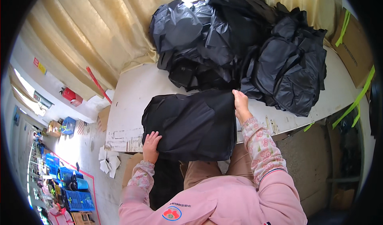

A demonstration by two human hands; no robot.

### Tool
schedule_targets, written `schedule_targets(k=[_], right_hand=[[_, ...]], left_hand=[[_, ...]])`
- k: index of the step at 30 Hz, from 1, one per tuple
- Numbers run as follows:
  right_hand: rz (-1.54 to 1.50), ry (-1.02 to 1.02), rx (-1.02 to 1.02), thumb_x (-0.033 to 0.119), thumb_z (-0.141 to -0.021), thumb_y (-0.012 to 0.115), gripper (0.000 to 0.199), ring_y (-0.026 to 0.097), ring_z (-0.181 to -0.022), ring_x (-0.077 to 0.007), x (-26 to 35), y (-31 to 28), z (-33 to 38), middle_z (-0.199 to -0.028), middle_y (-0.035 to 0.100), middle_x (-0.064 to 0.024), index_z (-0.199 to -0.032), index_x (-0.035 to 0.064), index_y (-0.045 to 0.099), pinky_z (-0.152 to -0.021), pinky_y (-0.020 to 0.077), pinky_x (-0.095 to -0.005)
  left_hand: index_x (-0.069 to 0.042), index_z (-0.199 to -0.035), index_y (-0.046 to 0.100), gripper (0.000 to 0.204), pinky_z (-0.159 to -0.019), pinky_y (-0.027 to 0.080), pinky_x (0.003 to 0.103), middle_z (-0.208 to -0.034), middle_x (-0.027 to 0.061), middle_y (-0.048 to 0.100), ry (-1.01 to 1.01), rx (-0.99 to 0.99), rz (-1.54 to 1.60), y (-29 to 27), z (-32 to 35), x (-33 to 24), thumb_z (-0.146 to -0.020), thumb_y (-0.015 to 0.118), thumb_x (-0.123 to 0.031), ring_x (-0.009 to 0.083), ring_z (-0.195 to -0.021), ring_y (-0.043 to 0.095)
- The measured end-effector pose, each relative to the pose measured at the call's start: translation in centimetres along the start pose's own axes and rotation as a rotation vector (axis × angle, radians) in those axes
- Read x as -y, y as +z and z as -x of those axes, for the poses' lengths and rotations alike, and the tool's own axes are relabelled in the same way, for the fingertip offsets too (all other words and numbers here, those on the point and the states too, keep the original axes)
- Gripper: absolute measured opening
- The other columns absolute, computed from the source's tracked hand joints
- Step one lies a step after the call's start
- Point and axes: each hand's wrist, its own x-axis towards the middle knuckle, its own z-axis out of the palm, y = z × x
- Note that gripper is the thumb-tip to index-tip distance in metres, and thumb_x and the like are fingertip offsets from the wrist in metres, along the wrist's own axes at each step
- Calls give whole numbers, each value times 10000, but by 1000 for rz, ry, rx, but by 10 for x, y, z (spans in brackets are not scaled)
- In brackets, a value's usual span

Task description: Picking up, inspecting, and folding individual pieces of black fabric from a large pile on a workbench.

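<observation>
A flat bundle of thin black material [187, 125], perhaps folded bags or sheets, lies at the near edge of the white table. Its front part hangs over the edge above my lap. On its left side rests my left hand [151, 146], fingers extended and slightly apart on the black surface. My right hand [241, 105] grips the far right corner, its fingers closed around the edge, partly hidden. Behind the bundle rises a big crumpled heap of glossy black material [219, 37], with another pile [287, 65] beside it on the right.
The white table [127, 89] has worn edges. A cardboard box [355, 45] with yellow-green straps stands at the far right. Beige curtains [91, 29] hang behind. To the left are blue crates [77, 201], a red wall box [71, 95] and white scraps [109, 163] on the floor.
</observation>
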Motion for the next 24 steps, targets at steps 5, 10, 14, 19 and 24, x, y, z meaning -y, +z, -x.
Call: schedule_targets(k=[5, 10, 14, 19, 24], right_hand=[[296, -39, 89, 249, -898, 657, 252, 525, -655, -72, -1, -11, 20, -700, 597, -3, -843, 3, 648, -610, 432, -255], [276, -111, 183, 206, -910, 662, 215, 504, -647, -36, 1, -8, 34, -718, 595, 16, -870, -3, 628, -578, 404, -209], [311, -193, 240, 206, -911, 662, 209, 484, -651, -32, -3, 0, 37, -724, 579, 31, -860, 7, 621, -585, 399, -211], [223, -185, 170, 227, -943, 599, 227, 449, -670, -32, -3, -13, 35, -726, 552, 46, -850, 21, 615, -603, 385, -215], [12, 176, -45, 306, -950, 487, 293, 518, -520, -117, 7, -27, 37, -630, 549, -15, -758, 105, 579, -471, 435, -265]], left_hand=[[-37, -1259, 556, 537, -1108, 314, 428, -1374, 176, 492, 107, 459, 193, -40, -23, -6, -750, 715, -104, 334, -1312, 433], [-14, -1098, 641, 410, -890, 477, 373, -1061, 167, 645, -371, -80, 435, -22, -88, 24, -842, 693, -330, 302, -983, 614], [-1, -1014, 647, 416, -788, 488, 388, -974, 185, 657, -553, 9, 155, 27, -131, 66, -869, 638, -391, 320, -913, 622], [10, -894, 600, 375, -749, 460, 448, -949, 263, 615, -532, 43, 333, 64, -156, 69, -928, 552, -360, 390, -889, 596], [24, -891, 550, 351, -741, 445, 448, -844, 224, 596, -726, -517, 291, 45, -126, 129, -975, 470, -307, 375, -813, 576]])
